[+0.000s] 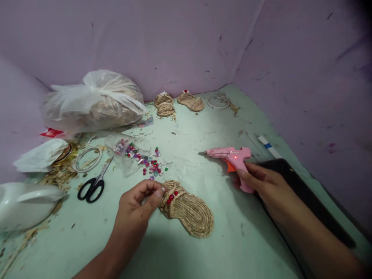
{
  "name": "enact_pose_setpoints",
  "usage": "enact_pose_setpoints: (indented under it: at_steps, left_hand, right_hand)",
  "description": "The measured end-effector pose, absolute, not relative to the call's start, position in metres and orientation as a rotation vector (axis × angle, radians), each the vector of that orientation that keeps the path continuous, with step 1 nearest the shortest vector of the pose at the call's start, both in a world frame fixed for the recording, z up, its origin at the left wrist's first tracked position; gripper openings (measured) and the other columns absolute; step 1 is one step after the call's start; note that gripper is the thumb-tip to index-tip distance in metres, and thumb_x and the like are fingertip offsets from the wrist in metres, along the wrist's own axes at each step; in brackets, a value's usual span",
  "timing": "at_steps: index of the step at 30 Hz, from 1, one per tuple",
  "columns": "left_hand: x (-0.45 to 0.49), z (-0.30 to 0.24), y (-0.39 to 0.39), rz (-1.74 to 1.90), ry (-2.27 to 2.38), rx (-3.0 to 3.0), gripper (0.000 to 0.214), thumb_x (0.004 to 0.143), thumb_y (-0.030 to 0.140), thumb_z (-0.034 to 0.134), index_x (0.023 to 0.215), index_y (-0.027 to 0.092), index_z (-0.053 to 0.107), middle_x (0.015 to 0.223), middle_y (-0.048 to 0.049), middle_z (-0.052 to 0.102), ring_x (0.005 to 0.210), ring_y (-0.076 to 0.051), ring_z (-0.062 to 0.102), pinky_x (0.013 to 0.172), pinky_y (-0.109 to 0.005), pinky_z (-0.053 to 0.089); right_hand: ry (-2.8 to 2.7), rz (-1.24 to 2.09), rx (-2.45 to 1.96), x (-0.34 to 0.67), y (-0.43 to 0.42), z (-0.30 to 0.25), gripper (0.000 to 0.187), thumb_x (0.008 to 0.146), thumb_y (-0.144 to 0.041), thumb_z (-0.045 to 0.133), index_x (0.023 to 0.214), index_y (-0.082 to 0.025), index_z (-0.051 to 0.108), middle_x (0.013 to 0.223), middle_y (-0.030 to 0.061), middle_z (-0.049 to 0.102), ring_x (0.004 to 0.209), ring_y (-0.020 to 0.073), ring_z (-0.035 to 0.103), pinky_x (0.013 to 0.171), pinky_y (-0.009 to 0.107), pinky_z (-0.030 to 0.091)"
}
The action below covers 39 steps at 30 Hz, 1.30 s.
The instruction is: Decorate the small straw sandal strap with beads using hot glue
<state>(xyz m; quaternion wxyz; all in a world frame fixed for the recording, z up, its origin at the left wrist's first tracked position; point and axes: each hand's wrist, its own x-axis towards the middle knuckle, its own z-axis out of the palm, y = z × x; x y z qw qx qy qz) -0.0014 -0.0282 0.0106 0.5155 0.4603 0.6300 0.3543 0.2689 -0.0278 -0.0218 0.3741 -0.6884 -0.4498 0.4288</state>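
Note:
A small woven straw sandal (pixel 190 211) lies on the pale green table (pixel 203 248), with red beads (pixel 172 197) on its strap. My left hand (pixel 139 203) pinches at the strap end of the sandal, fingers closed; whether a bead is between them I cannot make out. My right hand (pixel 263 184) grips the handle of a pink glue gun (pixel 232 157) whose red light is on. Its nozzle points left, a hand's width right of the sandal. Loose coloured beads (pixel 151 164) lie scattered just beyond the sandal.
Black-handled scissors (pixel 94 186) lie at the left near a tape ring (pixel 87 159). A plastic bag of straw (pixel 95 100) sits at the back left. More woven sandals (pixel 177 104) rest by the purple wall. A dark flat object (pixel 302 193) lies under my right forearm.

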Motion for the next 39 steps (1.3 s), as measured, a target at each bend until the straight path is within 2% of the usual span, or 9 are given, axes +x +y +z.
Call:
enact_pose_setpoints:
  at_steps: [4, 6, 9, 12, 17, 23, 33, 36, 39]
  left_hand:
    - [-0.004, 0.019, -0.032, 0.884, 1.522, 1.112, 0.011, 0.067, 0.029, 0.068, 0.065, 0.018, 0.065, 0.069, -0.0021, 0.062, 0.068, -0.016, 0.052, 0.064, -0.024, 0.039]
    - [-0.004, 0.025, -0.036, 0.859, 1.422, 1.022, 0.012, 0.068, 0.029, 0.069, 0.064, 0.018, 0.065, 0.066, -0.0008, 0.059, 0.063, -0.013, 0.049, 0.059, -0.021, 0.037]
    - [-0.003, 0.033, -0.039, 0.761, 1.178, 0.791, 0.016, 0.068, 0.03, 0.069, 0.065, 0.016, 0.064, 0.061, 0.0004, 0.056, 0.049, -0.006, 0.039, 0.046, -0.018, 0.029]
    - [0.0, 0.04, -0.039, 0.728, 1.061, 0.641, 0.02, 0.066, 0.032, 0.07, 0.064, 0.013, 0.062, 0.057, 0.0016, 0.053, 0.042, -0.003, 0.031, 0.04, -0.018, 0.019]
    - [0.002, 0.041, -0.039, 0.785, 1.041, 0.636, 0.023, 0.063, 0.031, 0.074, 0.062, 0.012, 0.06, 0.051, 0.0036, 0.048, 0.041, -0.002, 0.03, 0.041, -0.018, 0.016]
    - [0.004, 0.04, -0.044, 0.779, 1.038, 0.684, 0.026, 0.064, 0.033, 0.073, 0.059, 0.012, 0.059, 0.051, 0.0034, 0.047, 0.042, -0.003, 0.029, 0.042, -0.019, 0.017]
    - [0.01, 0.034, -0.047, 0.766, 1.124, 0.776, 0.034, 0.064, 0.04, 0.072, 0.055, 0.015, 0.051, 0.045, 0.0062, 0.04, 0.04, -0.004, 0.025, 0.041, -0.019, 0.015]
    - [0.008, 0.039, -0.045, 0.787, 1.258, 0.983, 0.031, 0.065, 0.039, 0.069, 0.053, 0.015, 0.052, 0.044, 0.0059, 0.039, 0.042, -0.005, 0.029, 0.042, -0.019, 0.022]
    - [0.001, 0.04, -0.036, 0.827, 1.455, 1.152, 0.017, 0.064, 0.029, 0.069, 0.061, 0.015, 0.059, 0.054, 0.0021, 0.053, 0.051, -0.009, 0.043, 0.048, -0.02, 0.032]
  right_hand:
    - [-1.514, 0.481, -1.883, 0.264, -0.029, 0.001, 0.023, 0.072, -0.039, 0.06, 0.085, -0.022, 0.069, 0.092, 0.0092, 0.067, 0.092, 0.0318, 0.058, 0.078, 0.047, 0.045]
    - [-1.542, 0.403, -1.657, 0.249, -0.035, 0.018, 0.017, 0.078, -0.033, 0.057, 0.088, -0.025, 0.069, 0.095, 0.0069, 0.067, 0.096, 0.0277, 0.057, 0.084, 0.045, 0.043]
    - [-1.57, 0.847, -1.281, 0.216, -0.039, 0.037, 0.008, 0.078, -0.025, 0.061, 0.079, -0.028, 0.069, 0.081, 0.0009, 0.07, 0.077, 0.0177, 0.063, 0.07, 0.03, 0.051]
    - [-1.527, 1.092, -1.057, 0.185, -0.037, 0.04, 0.011, 0.074, -0.015, 0.065, 0.078, -0.024, 0.069, 0.072, -0.0005, 0.067, 0.066, 0.0121, 0.062, 0.059, 0.021, 0.05]
    - [-1.561, 1.042, -0.846, 0.164, -0.037, 0.029, 0.015, 0.075, -0.007, 0.062, 0.083, -0.017, 0.07, 0.071, 0.002, 0.065, 0.066, 0.011, 0.061, 0.061, 0.021, 0.049]
    - [-1.577, 1.032, -0.825, 0.163, -0.04, 0.024, 0.025, 0.079, -0.008, 0.056, 0.091, -0.025, 0.07, 0.074, 0.0011, 0.066, 0.071, 0.0129, 0.062, 0.065, 0.025, 0.051]
    - [-1.482, 1.095, -0.853, 0.159, -0.044, 0.02, 0.018, 0.077, -0.011, 0.058, 0.08, -0.023, 0.071, 0.072, 0.0002, 0.065, 0.065, 0.0119, 0.061, 0.061, 0.024, 0.05]
    - [-1.52, 1.046, -0.951, 0.166, -0.042, 0.022, 0.014, 0.076, -0.012, 0.058, 0.075, -0.021, 0.068, 0.069, -0.0003, 0.065, 0.063, 0.0116, 0.06, 0.06, 0.024, 0.048]
    - [-1.536, 0.963, -1.101, 0.179, -0.039, 0.016, 0.011, 0.076, -0.014, 0.058, 0.074, -0.021, 0.066, 0.069, 0.0004, 0.065, 0.066, 0.0132, 0.06, 0.06, 0.026, 0.047]
